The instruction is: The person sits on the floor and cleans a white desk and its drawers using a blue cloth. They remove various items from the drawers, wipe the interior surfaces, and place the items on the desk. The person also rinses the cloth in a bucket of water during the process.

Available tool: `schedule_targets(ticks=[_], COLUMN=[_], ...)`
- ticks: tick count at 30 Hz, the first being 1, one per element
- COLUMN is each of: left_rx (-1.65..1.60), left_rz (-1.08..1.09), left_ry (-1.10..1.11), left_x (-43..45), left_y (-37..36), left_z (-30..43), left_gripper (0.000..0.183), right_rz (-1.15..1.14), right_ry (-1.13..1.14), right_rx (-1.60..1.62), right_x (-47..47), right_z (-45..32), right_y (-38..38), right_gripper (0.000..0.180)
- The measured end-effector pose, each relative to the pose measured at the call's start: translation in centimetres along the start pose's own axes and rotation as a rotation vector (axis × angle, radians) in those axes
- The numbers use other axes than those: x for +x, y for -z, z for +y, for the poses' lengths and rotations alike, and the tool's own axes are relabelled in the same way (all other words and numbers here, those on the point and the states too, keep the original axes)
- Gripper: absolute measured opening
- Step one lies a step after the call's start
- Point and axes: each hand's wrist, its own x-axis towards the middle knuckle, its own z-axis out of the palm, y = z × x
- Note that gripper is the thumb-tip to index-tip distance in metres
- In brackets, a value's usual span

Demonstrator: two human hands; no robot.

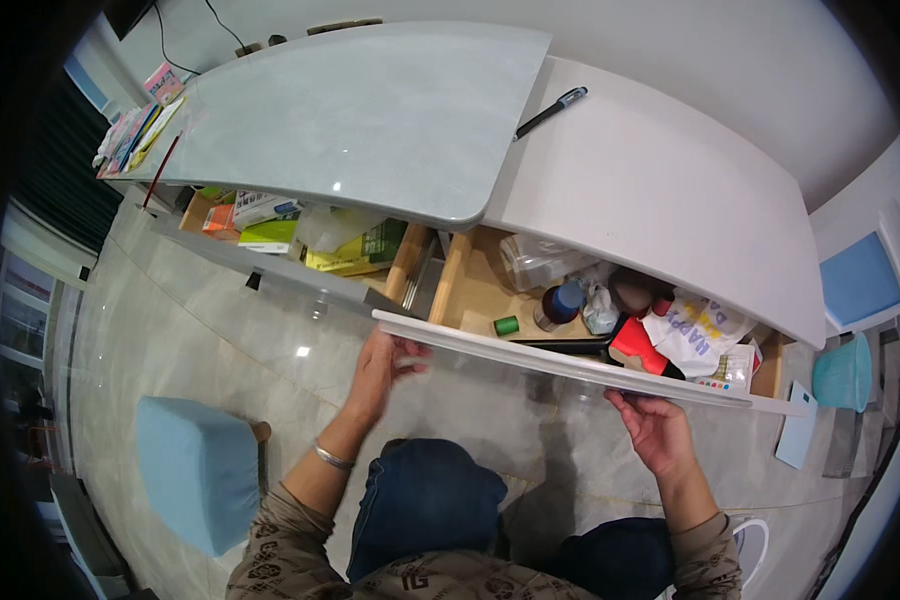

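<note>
A white drawer (570, 365) is pulled out in front of me, beneath the white cabinet top. My left hand (382, 367) is at the left end of the drawer front, its fingers apart and slightly blurred. At the lower edge of the front, towards the right, my right hand (652, 427) has its fingertips on the edge, palm turned up. Inside lie a blue-capped bottle (558, 306), a green thread spool (506, 325), clear plastic packaging (536, 261), a red item (640, 346) and a printed white bag (694, 330).
Left of it, a grey-fronted drawer (285, 281) with several boxes stands partly out under the glossy top (330, 120). A pen (551, 112) lies on the cabinet. A blue stool (195, 472) is on the left floor; a turquoise bin (842, 373) and a flat scale (797, 427) are right.
</note>
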Motion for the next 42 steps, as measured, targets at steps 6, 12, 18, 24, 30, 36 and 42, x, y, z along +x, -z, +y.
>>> schedule_targets(ticks=[6,12,18,24,30,36,42], left_rx=[-0.129,0.084,0.308,0.483,0.534,0.802,1.023], left_rz=[0.114,0.093,0.031,0.076,-0.143,-0.73,-1.275], left_ry=[-0.076,-0.354,-0.475,-0.455,-0.188,-0.065,-0.182], left_x=[-1.2,2.1,8.2,9.9,7.8,4.7,1.0], left_y=[-3.2,-8.0,-10.7,-11.1,-11.5,-19.9,-35.7], left_z=[-0.1,1.3,-0.3,-0.6,3.4,6.4,2.6], left_gripper=[0.037,0.016,0.021,0.02,0.013,0.014,0.014], right_rz=[-0.018,-0.009,-0.035,-0.021,-0.192,0.499,0.742], right_ry=[-0.004,0.06,0.112,0.087,0.421,0.499,-0.133], right_rx=[0.005,0.024,-0.126,-0.171,-1.224,-1.15,-1.337], right_x=[0.3,1.6,5.6,6.3,-1.2,-22.3,-24.6], right_z=[-0.9,-3.6,-7.5,-7.6,-8.0,-16.8,-8.6], right_y=[-0.4,-2.5,-4.6,-4.5,-0.7,15.8,30.7], right_gripper=[0.049,0.041,0.023,0.021,0.033,0.027,0.06])
